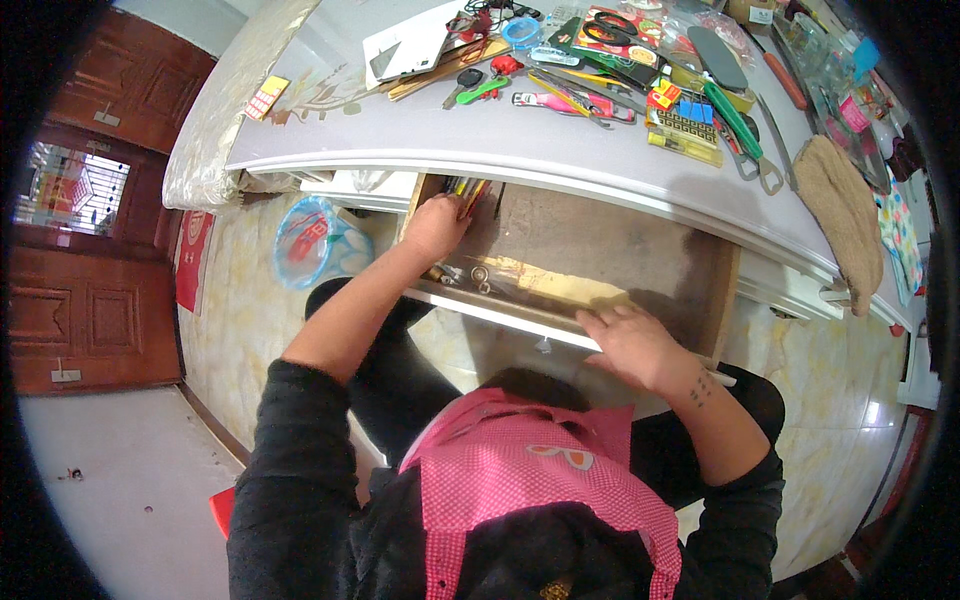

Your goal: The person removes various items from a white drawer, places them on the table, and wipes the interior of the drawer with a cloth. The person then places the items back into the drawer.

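Inside an open wooden drawer (555,225), my left hand (436,227) reaches to the far left corner. It touches a bundle of pens or pencils (471,193), some yellow and red; my fingertips are hidden, so a grip cannot be made out. My right hand (634,343) lies over the white drawer front (502,322), fingers on the inner side and thumb outside. Small metal parts (448,274) and a ring-shaped metal piece (480,276) sit along the drawer's near left side. Yellowish paper (570,286) covers part of the drawer bottom.
Above the drawer, the tabletop (315,142) carries a white phone (409,56), keys (463,84), black-handled scissors (611,28), a green-handled peeler (733,124) and a brown cloth (840,217). A blue-rimmed waste bin (352,244) stands on the floor at left.
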`<state>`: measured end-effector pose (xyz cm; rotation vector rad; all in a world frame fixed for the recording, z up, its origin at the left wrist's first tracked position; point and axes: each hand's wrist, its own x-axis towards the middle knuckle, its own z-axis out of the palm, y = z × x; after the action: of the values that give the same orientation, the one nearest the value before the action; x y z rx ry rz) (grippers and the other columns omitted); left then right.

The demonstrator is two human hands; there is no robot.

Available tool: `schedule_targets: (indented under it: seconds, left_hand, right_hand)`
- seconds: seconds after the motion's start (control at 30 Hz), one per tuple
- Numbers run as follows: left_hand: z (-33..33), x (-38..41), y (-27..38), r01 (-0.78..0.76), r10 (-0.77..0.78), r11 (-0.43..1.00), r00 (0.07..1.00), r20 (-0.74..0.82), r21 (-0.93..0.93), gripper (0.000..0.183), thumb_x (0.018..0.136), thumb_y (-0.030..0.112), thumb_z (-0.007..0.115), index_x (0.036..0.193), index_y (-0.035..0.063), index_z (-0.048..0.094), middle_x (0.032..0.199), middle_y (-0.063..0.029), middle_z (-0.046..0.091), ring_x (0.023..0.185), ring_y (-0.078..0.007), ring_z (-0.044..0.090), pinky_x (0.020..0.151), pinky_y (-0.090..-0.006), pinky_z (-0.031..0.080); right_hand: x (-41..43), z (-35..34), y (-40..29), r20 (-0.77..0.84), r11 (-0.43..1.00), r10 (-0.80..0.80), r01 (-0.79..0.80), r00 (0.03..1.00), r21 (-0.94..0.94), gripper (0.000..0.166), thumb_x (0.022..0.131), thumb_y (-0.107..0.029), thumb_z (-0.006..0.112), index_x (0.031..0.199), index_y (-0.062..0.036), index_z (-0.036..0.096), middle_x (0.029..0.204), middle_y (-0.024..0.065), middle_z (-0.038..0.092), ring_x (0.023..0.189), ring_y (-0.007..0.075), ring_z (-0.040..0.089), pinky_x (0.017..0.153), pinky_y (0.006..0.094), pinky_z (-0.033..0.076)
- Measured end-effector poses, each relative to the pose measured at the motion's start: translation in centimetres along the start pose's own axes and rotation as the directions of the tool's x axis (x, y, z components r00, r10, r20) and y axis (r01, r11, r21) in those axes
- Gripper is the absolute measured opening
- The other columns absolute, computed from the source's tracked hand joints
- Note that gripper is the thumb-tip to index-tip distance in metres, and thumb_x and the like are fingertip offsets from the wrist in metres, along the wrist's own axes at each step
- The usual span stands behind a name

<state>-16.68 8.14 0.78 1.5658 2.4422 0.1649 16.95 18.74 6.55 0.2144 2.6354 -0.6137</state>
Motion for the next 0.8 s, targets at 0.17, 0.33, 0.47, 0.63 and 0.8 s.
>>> schedule_targets:
  seconds: [0.17, 0.33, 0.47, 0.63, 0.8]
  left_hand:
    - [0.9, 2.7, 1.8, 0.197, -0.211, 0.969, 0.974, 0.085, 0.152, 0.045, 0.085, 0.041, 0.062, 0.103, -0.0002, 0.063, 0.106, -0.0218, 0.063, 0.097, -0.0344, 0.063, 0.086, -0.0409, 0.052]
    - [1.9, 3.7, 3.4, 0.306, -0.313, 0.942, 0.949, 0.033, 0.134, 0.061, 0.084, 0.050, 0.060, 0.120, 0.0013, 0.056, 0.126, -0.0209, 0.053, 0.108, -0.0301, 0.060, 0.087, -0.0383, 0.052]
    - [1.5, 4.4, 5.1, 0.342, -0.357, 0.922, 0.932, 0.056, 0.180, 0.066, 0.084, 0.050, 0.060, 0.127, 0.0010, 0.052, 0.135, -0.0204, 0.046, 0.115, -0.0286, 0.057, 0.089, -0.0371, 0.052]
    - [1.7, 5.6, 4.1, 0.383, -0.419, 0.893, 0.899, 0.127, 0.237, 0.061, 0.084, 0.044, 0.060, 0.128, 0.0024, 0.053, 0.135, -0.0190, 0.047, 0.116, -0.0278, 0.056, 0.090, -0.0382, 0.052]
    - [2.3, 6.4, 3.4, 0.376, -0.439, 0.877, 0.879, 0.184, 0.298, 0.049, 0.086, 0.036, 0.059, 0.123, 0.0049, 0.058, 0.132, -0.0161, 0.052, 0.117, -0.0276, 0.056, 0.089, -0.0387, 0.052]
  right_hand:
    - [-0.2, 0.2, 0.4, -0.030, 1.000, -0.010, 0.010, 0.999, 0.007, 0.058, 0.087, -0.030, 0.062, 0.134, -0.0009, 0.043, 0.130, 0.0194, 0.052, 0.122, 0.0338, 0.048, 0.105, 0.0429, 0.037]
    - [-0.3, -0.3, 0.1, -0.001, 1.000, 0.000, 0.000, 1.000, 0.020, 0.057, 0.088, -0.030, 0.061, 0.134, -0.0014, 0.044, 0.131, 0.0195, 0.051, 0.124, 0.0335, 0.047, 0.107, 0.0436, 0.036]
    - [-0.1, -0.4, 0.0, 0.031, 1.000, 0.017, -0.017, 0.999, 0.020, 0.058, 0.088, -0.031, 0.060, 0.135, -0.0020, 0.042, 0.134, 0.0197, 0.049, 0.125, 0.0332, 0.047, 0.108, 0.0440, 0.035]
    - [-0.1, -0.6, -0.1, 0.050, 1.000, 0.021, -0.022, 0.999, 0.011, 0.058, 0.089, -0.031, 0.060, 0.137, -0.0025, 0.041, 0.136, 0.0197, 0.047, 0.126, 0.0337, 0.045, 0.109, 0.0442, 0.033]
    - [-0.1, -0.6, -0.1, 0.057, 1.000, 0.025, -0.026, 0.998, 0.013, 0.058, 0.090, -0.032, 0.059, 0.137, -0.0026, 0.041, 0.136, 0.0199, 0.047, 0.127, 0.0339, 0.045, 0.109, 0.0440, 0.033]
